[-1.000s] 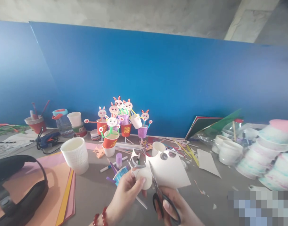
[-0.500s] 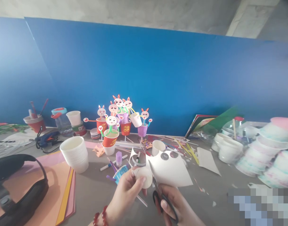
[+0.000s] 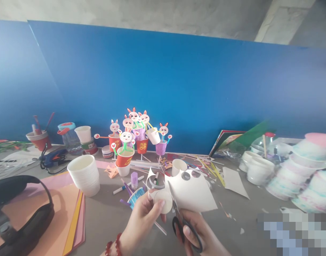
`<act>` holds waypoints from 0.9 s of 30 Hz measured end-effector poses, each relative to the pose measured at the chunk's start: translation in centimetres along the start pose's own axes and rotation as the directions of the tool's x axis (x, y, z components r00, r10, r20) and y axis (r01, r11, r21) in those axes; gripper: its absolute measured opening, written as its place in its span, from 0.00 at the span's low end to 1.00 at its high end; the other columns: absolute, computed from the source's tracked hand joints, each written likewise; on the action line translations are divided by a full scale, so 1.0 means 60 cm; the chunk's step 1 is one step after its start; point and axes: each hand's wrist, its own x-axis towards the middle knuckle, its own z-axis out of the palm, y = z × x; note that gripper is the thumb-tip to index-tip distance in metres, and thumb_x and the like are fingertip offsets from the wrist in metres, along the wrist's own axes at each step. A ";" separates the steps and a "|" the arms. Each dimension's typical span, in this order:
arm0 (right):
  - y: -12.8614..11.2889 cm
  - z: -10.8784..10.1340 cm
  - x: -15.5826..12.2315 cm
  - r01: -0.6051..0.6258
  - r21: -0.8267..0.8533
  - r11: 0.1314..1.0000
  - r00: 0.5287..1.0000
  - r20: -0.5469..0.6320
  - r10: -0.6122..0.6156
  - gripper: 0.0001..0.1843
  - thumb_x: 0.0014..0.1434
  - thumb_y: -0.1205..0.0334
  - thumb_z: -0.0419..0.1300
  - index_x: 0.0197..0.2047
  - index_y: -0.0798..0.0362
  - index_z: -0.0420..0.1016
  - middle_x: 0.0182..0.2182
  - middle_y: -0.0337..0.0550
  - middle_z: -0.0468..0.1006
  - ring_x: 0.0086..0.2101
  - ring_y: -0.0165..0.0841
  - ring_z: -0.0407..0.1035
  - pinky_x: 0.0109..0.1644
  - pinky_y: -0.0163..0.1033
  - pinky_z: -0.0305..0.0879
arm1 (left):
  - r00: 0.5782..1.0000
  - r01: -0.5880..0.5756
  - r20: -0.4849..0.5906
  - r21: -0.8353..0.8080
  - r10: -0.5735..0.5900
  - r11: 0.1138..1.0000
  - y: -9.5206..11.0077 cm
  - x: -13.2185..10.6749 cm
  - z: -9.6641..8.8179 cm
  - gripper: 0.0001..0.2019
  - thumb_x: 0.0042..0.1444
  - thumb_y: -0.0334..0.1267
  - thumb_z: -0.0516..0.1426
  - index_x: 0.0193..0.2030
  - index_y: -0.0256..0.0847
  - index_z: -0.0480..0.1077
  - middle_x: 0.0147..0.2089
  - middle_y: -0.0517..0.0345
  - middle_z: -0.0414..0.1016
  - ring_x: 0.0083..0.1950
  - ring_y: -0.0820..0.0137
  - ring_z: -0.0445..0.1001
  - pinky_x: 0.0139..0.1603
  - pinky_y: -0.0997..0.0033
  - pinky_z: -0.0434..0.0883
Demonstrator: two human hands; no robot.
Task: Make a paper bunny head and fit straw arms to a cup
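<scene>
My left hand (image 3: 147, 217), with a red bead bracelet (image 3: 117, 244) at the wrist, is closed on a round white paper piece (image 3: 164, 202), thumb on top. A narrow strip of paper still curls off the disc's upper left edge. In my right hand (image 3: 197, 227) are black-handled scissors (image 3: 188, 233); the blades point up and away, beside the disc's right edge. Past them lies a white paper sheet (image 3: 193, 192) with round holes cut along its far edge. Behind the hands stand paper-cup rabbit figures (image 3: 127, 145) with drawn faces and coloured arms.
White stacked cups (image 3: 84, 175) stand left, near a black headset (image 3: 26, 209) on coloured paper sheets (image 3: 64, 202). Painted cups (image 3: 306, 167) are piled at right. Markers (image 3: 128, 185), a blue-painted cup (image 3: 137, 196) and paper scraps lie around. A blue panel (image 3: 178, 85) rises behind.
Almost nothing differs. The scissor handles look slightly more spread; the disc stays in my left hand, and the view has shifted a little.
</scene>
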 end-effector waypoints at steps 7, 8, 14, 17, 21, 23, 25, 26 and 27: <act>0.009 0.000 -0.001 -0.005 0.011 1.000 1.000 -0.011 0.005 0.36 0.56 0.24 0.52 0.32 0.54 0.65 0.24 0.36 0.67 0.13 0.20 0.60 0.14 0.25 0.47 | 1.000 -0.004 0.008 -0.012 0.004 1.000 0.002 0.003 0.003 0.20 0.55 0.55 0.63 0.28 0.38 0.70 0.23 0.65 0.67 0.23 0.75 0.65 0.26 0.76 0.67; 0.010 0.000 -0.002 -0.007 0.010 1.000 1.000 -0.013 0.007 0.36 0.55 0.24 0.52 0.33 0.54 0.65 0.24 0.36 0.67 0.13 0.20 0.60 0.14 0.25 0.47 | 1.000 0.002 0.008 -0.013 -0.001 1.000 0.002 0.003 0.002 0.20 0.55 0.55 0.63 0.29 0.39 0.70 0.23 0.65 0.67 0.23 0.75 0.65 0.26 0.76 0.67; 0.014 -0.004 -0.003 -0.028 -0.014 1.000 1.000 -0.012 0.027 0.36 0.56 0.24 0.51 0.31 0.54 0.65 0.23 0.36 0.67 0.13 0.19 0.59 0.13 0.25 0.47 | 1.000 0.013 0.009 0.011 -0.013 1.000 0.004 0.001 0.000 0.22 0.55 0.57 0.62 0.28 0.39 0.69 0.22 0.65 0.67 0.23 0.75 0.65 0.27 0.76 0.66; 0.018 -0.007 -0.002 -0.033 -0.017 0.999 0.999 -0.015 0.033 0.36 0.56 0.24 0.51 0.32 0.54 0.65 0.24 0.36 0.68 0.13 0.19 0.59 0.14 0.25 0.48 | 1.000 0.027 0.009 0.019 -0.028 0.999 0.008 0.000 0.001 0.22 0.54 0.58 0.63 0.28 0.39 0.69 0.22 0.65 0.67 0.23 0.74 0.65 0.27 0.75 0.66; 0.024 -0.009 -0.002 -0.033 -0.012 0.999 0.999 -0.024 0.033 0.36 0.55 0.24 0.53 0.33 0.54 0.66 0.25 0.37 0.70 0.13 0.19 0.60 0.14 0.24 0.48 | 1.000 0.026 0.004 0.017 -0.026 1.000 0.009 0.001 0.002 0.22 0.54 0.58 0.63 0.28 0.38 0.71 0.23 0.64 0.67 0.23 0.75 0.64 0.27 0.75 0.66; 0.026 -0.009 -0.001 -0.038 -0.014 0.999 0.999 -0.032 0.037 0.36 0.56 0.25 0.53 0.34 0.54 0.66 0.25 0.37 0.70 0.13 0.19 0.59 0.13 0.25 0.49 | 1.000 0.027 0.003 0.002 -0.027 1.000 0.008 0.001 0.002 0.22 0.54 0.58 0.63 0.28 0.38 0.71 0.24 0.64 0.67 0.23 0.75 0.64 0.26 0.75 0.66; 0.027 -0.009 -0.001 -0.049 -0.017 0.999 0.998 -0.041 0.048 0.35 0.56 0.25 0.53 0.33 0.54 0.66 0.24 0.36 0.70 0.12 0.19 0.58 0.13 0.25 0.50 | 0.999 0.032 -0.001 -0.010 -0.032 0.999 0.005 0.002 0.002 0.22 0.53 0.58 0.64 0.28 0.38 0.70 0.24 0.64 0.67 0.22 0.75 0.64 0.25 0.75 0.65; 0.027 -0.009 -0.001 -0.053 -0.021 0.998 0.998 -0.044 0.053 0.35 0.55 0.25 0.53 0.33 0.53 0.65 0.23 0.35 0.69 0.12 0.19 0.57 0.13 0.25 0.50 | 0.999 0.034 -0.007 -0.015 -0.034 0.999 0.003 0.002 0.001 0.22 0.53 0.58 0.64 0.28 0.38 0.70 0.24 0.64 0.67 0.22 0.76 0.64 0.25 0.75 0.65; 0.026 -0.009 -0.001 -0.057 -0.029 0.998 0.997 -0.045 0.055 0.35 0.55 0.24 0.53 0.32 0.53 0.65 0.23 0.35 0.69 0.12 0.20 0.57 0.13 0.25 0.50 | 0.999 0.037 -0.013 -0.018 -0.037 0.999 0.001 0.002 0.001 0.23 0.52 0.58 0.64 0.28 0.38 0.70 0.24 0.64 0.67 0.22 0.76 0.64 0.25 0.75 0.65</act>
